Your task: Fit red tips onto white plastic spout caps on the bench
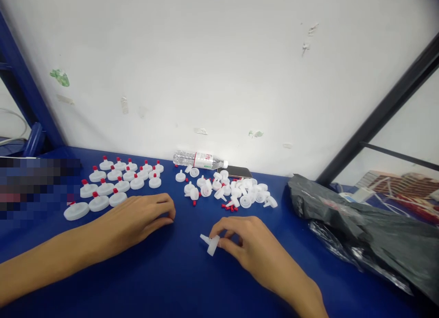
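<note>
My right hand (252, 247) pinches a white plastic nozzle cap (213, 245) by its round base between thumb and fingers. The cap is tilted above the blue table, its bare spout pointing left. My left hand (146, 217) is over the table with thumb and forefinger drawn together; what they hold, if anything, is hidden. Left of it stand several white nozzle caps with red tips (99, 201), upright in loose rows. Beyond both hands lies a heap of white nozzle caps without tips (246, 200), with small loose red tips (230, 207) scattered at its near edge.
A clear plastic bottle (204, 160) lies against the white wall, and a dark phone (236, 172) lies flat behind the heap. A dark grey plastic bag (360, 226) covers the right side of the blue table (164, 277). A blue frame post (30, 75) rises at left.
</note>
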`<state>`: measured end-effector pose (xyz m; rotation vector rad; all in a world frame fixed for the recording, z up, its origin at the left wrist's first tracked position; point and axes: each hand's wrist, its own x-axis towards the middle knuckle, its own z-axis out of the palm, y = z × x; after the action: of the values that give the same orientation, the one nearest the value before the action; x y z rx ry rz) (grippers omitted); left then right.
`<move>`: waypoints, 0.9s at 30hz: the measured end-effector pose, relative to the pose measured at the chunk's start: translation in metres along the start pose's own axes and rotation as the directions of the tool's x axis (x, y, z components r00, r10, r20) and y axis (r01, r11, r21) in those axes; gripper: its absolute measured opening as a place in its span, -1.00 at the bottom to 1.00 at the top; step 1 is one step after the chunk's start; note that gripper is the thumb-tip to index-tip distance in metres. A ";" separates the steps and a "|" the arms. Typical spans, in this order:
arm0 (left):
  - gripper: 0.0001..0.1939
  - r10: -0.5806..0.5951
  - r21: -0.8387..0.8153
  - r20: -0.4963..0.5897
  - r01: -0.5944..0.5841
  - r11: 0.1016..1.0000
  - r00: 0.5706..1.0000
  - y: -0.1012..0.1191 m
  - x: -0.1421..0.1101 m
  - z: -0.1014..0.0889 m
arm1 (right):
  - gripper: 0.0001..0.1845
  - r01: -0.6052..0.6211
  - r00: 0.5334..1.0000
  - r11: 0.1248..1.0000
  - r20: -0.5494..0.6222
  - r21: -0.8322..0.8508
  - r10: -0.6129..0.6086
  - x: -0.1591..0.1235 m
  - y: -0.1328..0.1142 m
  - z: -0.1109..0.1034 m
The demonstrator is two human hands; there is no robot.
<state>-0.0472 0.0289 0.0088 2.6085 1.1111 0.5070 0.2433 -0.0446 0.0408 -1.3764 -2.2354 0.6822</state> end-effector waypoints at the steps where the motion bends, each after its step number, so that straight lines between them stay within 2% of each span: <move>1: -0.80 -0.003 -0.039 0.035 0.005 0.999 0.999 0.005 0.001 0.000 | -0.83 0.004 1.000 1.000 0.002 0.000 -0.004 0.000 0.000 0.001; 4: -0.80 -0.028 -0.198 0.103 0.048 0.979 0.994 0.022 0.002 0.000 | -0.84 0.016 1.000 1.000 -0.001 0.012 -0.016 0.000 -0.004 0.003; 8: -0.80 -0.015 -0.375 0.085 0.046 0.926 0.996 0.039 0.001 0.005 | -0.77 0.053 0.999 0.998 -0.002 0.044 -0.053 0.001 -0.010 0.010; 11: -0.78 -0.009 -0.411 0.081 0.042 0.911 0.997 0.045 -0.001 0.008 | -0.71 0.085 0.996 0.995 0.002 0.058 -0.085 0.002 -0.012 0.014; 16: -0.84 -0.063 -0.436 0.076 0.090 0.895 0.995 0.044 -0.001 0.008 | -0.70 0.083 0.996 0.994 -0.021 0.067 -0.082 0.002 -0.012 0.015; 22: -0.86 -0.074 -0.491 0.117 0.122 0.863 0.990 0.046 -0.001 0.006 | -0.69 0.087 0.996 0.993 -0.025 0.078 -0.085 0.001 -0.012 0.016; 27: -0.89 -0.134 -0.643 0.173 0.215 0.735 0.976 0.051 -0.001 0.006 | -0.72 0.089 0.996 0.982 -0.009 0.169 -0.088 0.000 -0.015 0.011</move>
<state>-0.0127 -0.0073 0.0219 1.8656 0.9064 0.5690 0.2264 -0.0521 0.0408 -1.1881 -2.1679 0.8189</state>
